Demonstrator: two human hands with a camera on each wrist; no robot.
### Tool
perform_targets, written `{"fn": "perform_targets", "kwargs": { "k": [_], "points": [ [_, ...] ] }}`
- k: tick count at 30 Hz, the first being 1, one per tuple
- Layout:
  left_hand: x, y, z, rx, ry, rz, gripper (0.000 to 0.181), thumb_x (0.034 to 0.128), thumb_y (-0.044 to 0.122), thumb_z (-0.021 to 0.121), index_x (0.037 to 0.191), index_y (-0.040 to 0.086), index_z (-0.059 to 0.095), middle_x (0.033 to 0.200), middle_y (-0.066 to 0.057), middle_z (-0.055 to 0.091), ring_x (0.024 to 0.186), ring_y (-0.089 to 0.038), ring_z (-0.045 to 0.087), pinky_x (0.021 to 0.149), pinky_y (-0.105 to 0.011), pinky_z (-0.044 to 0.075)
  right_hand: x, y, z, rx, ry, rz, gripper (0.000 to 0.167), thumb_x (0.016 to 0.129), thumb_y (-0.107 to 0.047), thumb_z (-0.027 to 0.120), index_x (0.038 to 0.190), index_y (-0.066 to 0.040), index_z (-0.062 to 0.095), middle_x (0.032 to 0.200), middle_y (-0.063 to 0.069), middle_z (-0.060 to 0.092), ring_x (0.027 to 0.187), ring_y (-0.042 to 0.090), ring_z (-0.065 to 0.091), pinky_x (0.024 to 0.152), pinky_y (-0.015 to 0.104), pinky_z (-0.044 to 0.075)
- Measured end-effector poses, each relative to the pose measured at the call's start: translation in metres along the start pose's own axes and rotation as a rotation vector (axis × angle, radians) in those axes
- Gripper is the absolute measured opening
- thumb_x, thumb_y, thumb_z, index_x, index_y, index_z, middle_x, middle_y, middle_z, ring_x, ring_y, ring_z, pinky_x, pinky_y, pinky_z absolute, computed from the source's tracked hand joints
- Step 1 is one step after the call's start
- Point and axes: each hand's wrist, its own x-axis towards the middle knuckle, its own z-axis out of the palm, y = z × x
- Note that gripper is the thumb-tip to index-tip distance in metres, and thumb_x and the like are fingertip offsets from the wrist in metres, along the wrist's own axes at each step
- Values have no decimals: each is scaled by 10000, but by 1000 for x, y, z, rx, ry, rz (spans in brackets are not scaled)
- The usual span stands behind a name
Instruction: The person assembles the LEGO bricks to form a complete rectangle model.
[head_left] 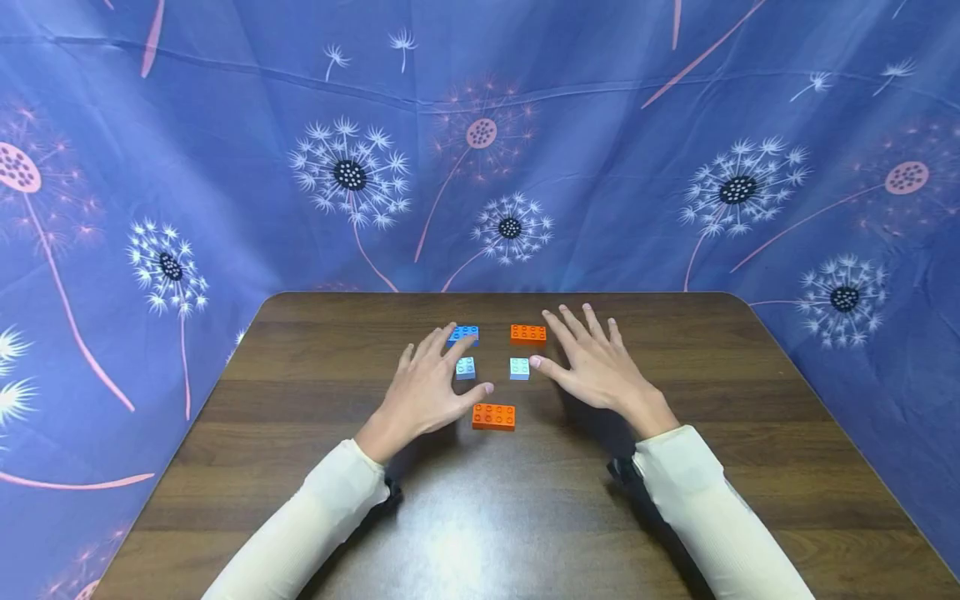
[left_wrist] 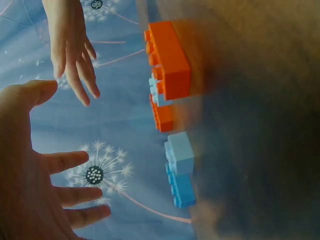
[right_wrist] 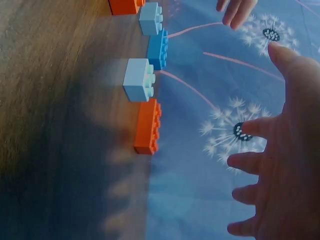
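My left hand (head_left: pixel 426 385) hovers over the table with fingers spread, holding nothing. Its fingertips overlap a blue brick (head_left: pixel 465 332) in the head view, and a light blue brick (head_left: pixel 466 368) shows between thumb and forefinger. Just right of its thumb lies an orange brick (head_left: pixel 493 417). The right hand (head_left: pixel 600 367), also spread and without anything in it, is held above the table near a second orange brick (head_left: pixel 528 334) and another light blue brick (head_left: pixel 519 368). Both wrist views show the hands apart from the bricks, which sit separately, studs up.
The brown wooden table (head_left: pixel 315 492) has rounded far corners. Behind it hangs a blue cloth (head_left: pixel 600 208) printed with dandelions. A bright glare lies on the near part of the tabletop.
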Motion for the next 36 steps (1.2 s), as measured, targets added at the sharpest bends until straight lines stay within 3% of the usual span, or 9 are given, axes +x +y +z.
{"fn": "perform_targets", "kwargs": {
  "k": [3,7,11,16,24,31,36],
  "points": [
    [-1,1,4,-38,14,45,782,884,655,645,1522,226,499,1609,-128,441,1459,-374,455,1110,-664,411,6,5,2,51,-17,10,884,974,-788,333,1671,-286,125,1746,94,141,1598,461,93,1203,759,91],
    [-2,2,10,-153,-27,61,726,839,543,757,1456,216,561,1478,-93,547,1339,-349,542,1053,-593,484,16,12,7,151,-56,43,894,971,-794,335,1670,-270,143,1741,90,172,1579,469,176,1189,760,153],
    [-4,3,13,-254,-90,45,699,813,476,806,1427,225,586,1420,-78,583,1302,-338,553,1046,-572,492,26,20,12,246,-80,58,879,984,-765,363,1668,-250,164,1724,135,220,1561,477,219,1182,762,170],
    [-4,1,16,-305,-138,44,670,810,428,831,1398,194,613,1394,-103,614,1285,-359,564,1051,-591,473,39,32,22,378,-98,64,871,996,-708,443,1661,-208,187,1689,176,295,1529,446,316,1188,704,265],
    [-4,-6,22,-402,-196,43,612,796,345,859,1334,135,659,1324,-103,684,1281,-338,589,1158,-632,346,54,45,37,501,-64,54,775,997,-512,619,1597,-108,340,1524,226,520,1379,407,534,1130,587,428],
    [-2,-12,31,-434,-163,97,563,764,286,879,1259,94,694,1230,-73,727,1115,-267,657,987,-438,510,63,51,48,578,-24,97,686,969,-318,698,1546,-71,423,1416,212,595,1272,380,586,1085,549,463],
    [0,-16,34,-480,-188,94,533,763,236,887,1236,78,699,1227,-71,735,1099,-270,672,980,-428,534,68,54,56,621,-8,99,668,944,-243,730,1523,-56,453,1389,214,613,1246,376,594,1079,535,468]
  ]
}}
